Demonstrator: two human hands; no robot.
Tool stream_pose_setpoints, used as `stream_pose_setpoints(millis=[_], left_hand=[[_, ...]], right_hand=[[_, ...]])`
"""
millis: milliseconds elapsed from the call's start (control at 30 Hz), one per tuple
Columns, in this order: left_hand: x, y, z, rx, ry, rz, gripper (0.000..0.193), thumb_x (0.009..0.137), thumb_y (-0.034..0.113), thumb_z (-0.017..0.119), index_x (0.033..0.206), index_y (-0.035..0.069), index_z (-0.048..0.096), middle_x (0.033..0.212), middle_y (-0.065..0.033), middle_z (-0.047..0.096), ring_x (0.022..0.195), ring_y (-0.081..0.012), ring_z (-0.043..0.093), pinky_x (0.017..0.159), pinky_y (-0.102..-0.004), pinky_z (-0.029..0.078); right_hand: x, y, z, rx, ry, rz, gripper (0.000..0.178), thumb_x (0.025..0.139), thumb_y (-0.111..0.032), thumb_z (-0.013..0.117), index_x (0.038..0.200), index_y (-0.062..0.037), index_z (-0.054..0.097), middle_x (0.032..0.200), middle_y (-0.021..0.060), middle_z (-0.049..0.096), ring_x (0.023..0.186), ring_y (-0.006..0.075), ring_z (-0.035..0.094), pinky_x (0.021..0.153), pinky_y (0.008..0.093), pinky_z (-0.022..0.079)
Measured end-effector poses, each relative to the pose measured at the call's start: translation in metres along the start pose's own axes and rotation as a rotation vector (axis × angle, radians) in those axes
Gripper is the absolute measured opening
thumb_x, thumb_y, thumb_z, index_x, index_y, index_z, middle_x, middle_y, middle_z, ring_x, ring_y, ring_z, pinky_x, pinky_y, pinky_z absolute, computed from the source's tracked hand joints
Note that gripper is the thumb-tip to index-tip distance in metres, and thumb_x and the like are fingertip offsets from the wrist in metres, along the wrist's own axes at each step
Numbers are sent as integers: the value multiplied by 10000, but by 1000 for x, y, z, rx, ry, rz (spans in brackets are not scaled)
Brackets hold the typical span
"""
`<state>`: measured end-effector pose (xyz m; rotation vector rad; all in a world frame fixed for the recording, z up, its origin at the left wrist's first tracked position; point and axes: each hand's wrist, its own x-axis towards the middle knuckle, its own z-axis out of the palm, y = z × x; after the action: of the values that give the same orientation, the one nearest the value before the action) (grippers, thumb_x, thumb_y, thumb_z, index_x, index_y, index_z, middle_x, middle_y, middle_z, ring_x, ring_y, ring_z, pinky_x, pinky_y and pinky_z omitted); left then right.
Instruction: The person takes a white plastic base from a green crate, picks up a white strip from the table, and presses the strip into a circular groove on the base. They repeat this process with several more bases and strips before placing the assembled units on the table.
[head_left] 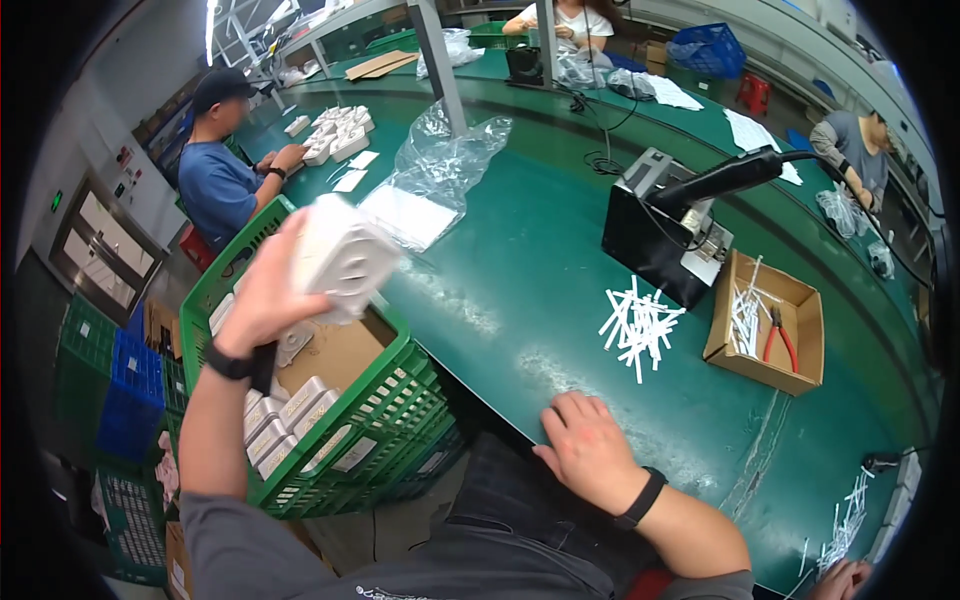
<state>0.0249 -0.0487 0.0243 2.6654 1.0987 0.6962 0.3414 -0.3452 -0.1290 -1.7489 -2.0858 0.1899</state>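
Observation:
My left hand (262, 292) grips a white plastic housing (348, 262) and holds it in the air above a green crate (385, 385). The housing is boxy with rounded corners and curved slots on one face; motion blurs it, so I cannot tell whether it is one piece or several together. In the crate, similar white housings (272, 440) stand in rows beside a brown cardboard sheet (345, 355). Palm down, my right hand (588, 442) rests on the near edge of the green table (500, 290), fingers loosely stretched and holding nothing.
White strips (640, 328) lie piled near a black soldering-type machine (650, 235). A cardboard box (765, 375) holds more strips and red-handled pliers (780, 345). Clear plastic bags (450, 150) lie farther back. A co-worker in blue (220, 170) handles white housings at the left.

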Motion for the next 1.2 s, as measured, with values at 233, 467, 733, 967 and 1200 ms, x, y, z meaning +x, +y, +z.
stream_pose_setpoints(millis=[233,467,733,967,1200], left_hand=[[103,104,158,22,-274,-21,1203,666,428,897,1680,65,362,1363,-349,601,1270,-503,620,1089,-516,546],[106,131,211,218,-318,-84,1287,724,521,911,1718,69,231,1491,-331,537,1404,-498,538,1095,-585,527],[78,-36,34,-106,-77,-233,884,895,550,841,1509,-36,593,1351,-275,732,1260,-363,720,1055,-403,577],[-66,-261,17,439,-389,-584,893,819,509,879,1483,-23,609,1394,-279,698,1292,-390,684,1103,-455,539],[-139,-312,38,136,-377,-702,916,807,472,902,1507,-18,572,1405,-283,687,1289,-396,682,1096,-459,543]], right_hand=[[-14,-10,7,-145,20,-47,489,869,-237,834,1239,-12,606,1277,180,604,1237,346,594,1075,459,475],[-10,-12,3,-82,-76,-60,528,839,-234,856,1248,-8,610,1279,180,604,1208,364,609,1070,469,481],[-3,-10,-6,-51,-39,-63,566,788,-168,883,1267,-3,629,1317,196,606,1208,411,610,1082,502,485],[2,-9,-11,-23,-53,-7,510,775,-142,878,1213,-2,657,1277,201,633,1186,409,627,1057,508,496],[19,-9,-12,27,-44,56,439,771,-124,884,1144,-1,688,1190,169,671,1147,385,644,1017,490,497]])
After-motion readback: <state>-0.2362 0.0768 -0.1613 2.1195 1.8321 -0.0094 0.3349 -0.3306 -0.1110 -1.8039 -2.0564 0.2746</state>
